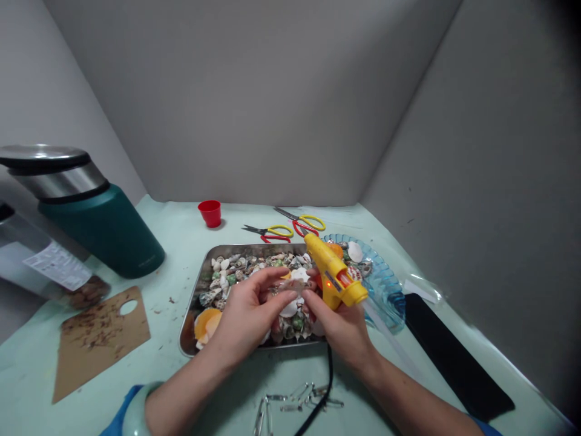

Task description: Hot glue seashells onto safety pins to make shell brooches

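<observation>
My right hand (338,327) grips a yellow hot glue gun (331,272), its nozzle pointing up and away and a small red light glowing on its side. The gun's black cord (327,381) runs down toward me. My left hand (247,309) is closed in a pinch on a small pale piece (284,289) that I cannot make out, held against the right hand's fingertips. Both hands hover over a metal tray (190,330) filled with several small seashells (236,272).
A blue glass dish (385,284) with shells sits right of the tray. Two yellow-handled scissors (281,230) and a red cup (210,213) lie behind. A teal bin (91,212), cardboard piece (97,336), metal clips (290,402) and a black strip (454,357) surround.
</observation>
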Demonstrator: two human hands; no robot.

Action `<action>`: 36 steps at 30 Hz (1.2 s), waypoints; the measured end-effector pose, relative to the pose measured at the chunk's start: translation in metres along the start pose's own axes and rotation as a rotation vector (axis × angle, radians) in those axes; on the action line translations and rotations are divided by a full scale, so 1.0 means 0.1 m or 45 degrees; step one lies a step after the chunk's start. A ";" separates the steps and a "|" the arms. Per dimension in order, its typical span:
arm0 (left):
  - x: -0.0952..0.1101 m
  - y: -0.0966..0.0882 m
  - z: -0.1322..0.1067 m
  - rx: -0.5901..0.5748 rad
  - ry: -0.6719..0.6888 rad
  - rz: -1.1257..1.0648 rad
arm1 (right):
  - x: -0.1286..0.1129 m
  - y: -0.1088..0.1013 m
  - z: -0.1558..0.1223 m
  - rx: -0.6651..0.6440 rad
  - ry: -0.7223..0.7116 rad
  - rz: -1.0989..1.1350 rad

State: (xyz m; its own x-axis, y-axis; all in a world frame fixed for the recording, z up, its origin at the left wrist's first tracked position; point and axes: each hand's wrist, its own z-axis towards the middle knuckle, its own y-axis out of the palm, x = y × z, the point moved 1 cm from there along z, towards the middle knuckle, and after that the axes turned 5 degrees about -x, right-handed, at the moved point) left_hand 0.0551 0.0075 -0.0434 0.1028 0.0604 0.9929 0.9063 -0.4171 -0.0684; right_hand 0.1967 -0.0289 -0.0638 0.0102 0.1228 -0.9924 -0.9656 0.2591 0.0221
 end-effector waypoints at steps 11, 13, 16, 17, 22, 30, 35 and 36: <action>0.04 0.00 0.00 0.039 0.043 0.008 | -0.02 0.02 0.01 -0.034 0.032 0.054; 0.05 -0.01 -0.01 0.053 0.082 0.030 | -0.03 0.02 0.01 -0.030 0.035 0.046; 0.05 -0.01 -0.01 0.057 0.123 0.043 | -0.04 0.02 0.01 -0.033 0.045 0.037; 0.04 -0.01 -0.02 0.050 0.132 0.053 | -0.04 0.02 0.01 -0.039 0.051 0.040; 0.00 -0.02 -0.02 0.037 0.200 0.111 | -0.04 0.02 0.02 -0.083 0.031 0.066; 0.03 -0.01 -0.01 0.028 0.118 0.022 | 0.03 -0.01 -0.01 -0.049 0.048 0.053; 0.02 0.01 0.02 -0.037 -0.082 -0.290 | 0.09 -0.03 -0.01 -0.049 0.073 0.038; 0.01 0.01 0.02 -0.047 -0.103 -0.346 | 0.09 -0.03 -0.01 -0.053 0.069 0.046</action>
State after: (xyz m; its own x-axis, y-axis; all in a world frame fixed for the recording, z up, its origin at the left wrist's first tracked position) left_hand 0.0573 0.0087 -0.0428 -0.1080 0.2461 0.9632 0.8898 -0.4082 0.2041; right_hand 0.1989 -0.0299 -0.0728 -0.0376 0.0786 -0.9962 -0.9751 0.2153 0.0538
